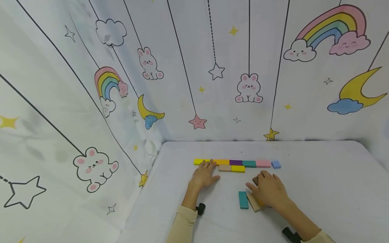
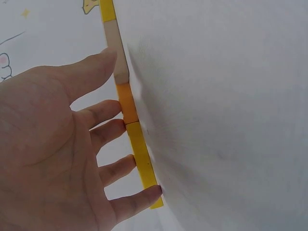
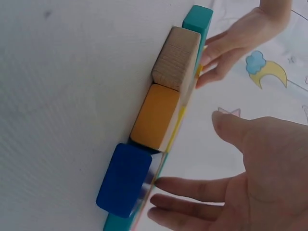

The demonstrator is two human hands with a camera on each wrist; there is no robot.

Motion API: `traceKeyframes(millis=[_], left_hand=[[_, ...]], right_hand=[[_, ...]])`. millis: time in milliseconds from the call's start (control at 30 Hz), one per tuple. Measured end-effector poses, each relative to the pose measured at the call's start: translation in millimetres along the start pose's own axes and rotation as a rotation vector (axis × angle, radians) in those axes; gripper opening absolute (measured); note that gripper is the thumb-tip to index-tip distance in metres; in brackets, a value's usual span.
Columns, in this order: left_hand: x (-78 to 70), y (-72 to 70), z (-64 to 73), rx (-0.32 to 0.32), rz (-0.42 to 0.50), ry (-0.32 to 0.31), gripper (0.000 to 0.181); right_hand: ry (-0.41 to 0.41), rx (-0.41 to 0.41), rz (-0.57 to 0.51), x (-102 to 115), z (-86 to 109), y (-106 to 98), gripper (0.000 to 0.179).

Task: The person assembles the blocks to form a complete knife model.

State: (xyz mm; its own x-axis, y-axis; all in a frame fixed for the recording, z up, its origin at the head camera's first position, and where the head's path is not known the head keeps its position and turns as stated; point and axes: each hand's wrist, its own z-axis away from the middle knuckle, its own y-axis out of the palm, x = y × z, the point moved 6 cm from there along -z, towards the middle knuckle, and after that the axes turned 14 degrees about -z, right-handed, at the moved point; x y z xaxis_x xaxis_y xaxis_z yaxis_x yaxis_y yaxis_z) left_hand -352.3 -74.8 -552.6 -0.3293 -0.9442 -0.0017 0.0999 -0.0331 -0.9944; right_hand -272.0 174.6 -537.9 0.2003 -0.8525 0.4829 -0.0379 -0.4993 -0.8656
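Note:
My left hand [image 1: 204,174] reaches the left end of a back row of blocks. Its straight fingertips touch a yellow block [image 2: 139,149] and an orange block [image 2: 127,101], and the thumb lies by a tan block [image 2: 115,53]. My right hand [image 1: 271,189] hovers over loose blocks, fingers extended and thumb apart. Under or beside it are a teal block [image 1: 243,200], a wooden block [image 1: 254,202], an orange block [image 3: 155,117] and a blue block [image 3: 125,180]. A brown block [image 1: 255,181] shows partly by its thumb; whether they touch is unclear.
Further along the back row come a purple block [image 1: 235,162], a teal block [image 1: 249,164], a pink block [image 1: 263,164] and a small blue block [image 1: 276,164]. Another yellow block [image 1: 238,169] lies in the front row. A patterned cloth wall [image 1: 182,67] borders the white table [image 1: 328,182].

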Motion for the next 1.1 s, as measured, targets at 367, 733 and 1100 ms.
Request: traceKeyframes(millis=[367,733,1100], left_hand=[[0.3,3.3,-0.5,0.003,-0.016,-0.008,0.069],[-0.6,1.3,-2.3,0.012,-0.017,-0.018,0.07],[1.4,10.4,-6.3,0.015,-0.021,-0.04,0.072]], right_hand=[[-0.025,0.095,0.054,8.9,7.9,-10.3,0.057],[-0.113,0.138,0.026,7.9,8.5,-13.9,0.057],[-0.168,0.156,0.06,9.9,6.7,-8.9,0.049]])
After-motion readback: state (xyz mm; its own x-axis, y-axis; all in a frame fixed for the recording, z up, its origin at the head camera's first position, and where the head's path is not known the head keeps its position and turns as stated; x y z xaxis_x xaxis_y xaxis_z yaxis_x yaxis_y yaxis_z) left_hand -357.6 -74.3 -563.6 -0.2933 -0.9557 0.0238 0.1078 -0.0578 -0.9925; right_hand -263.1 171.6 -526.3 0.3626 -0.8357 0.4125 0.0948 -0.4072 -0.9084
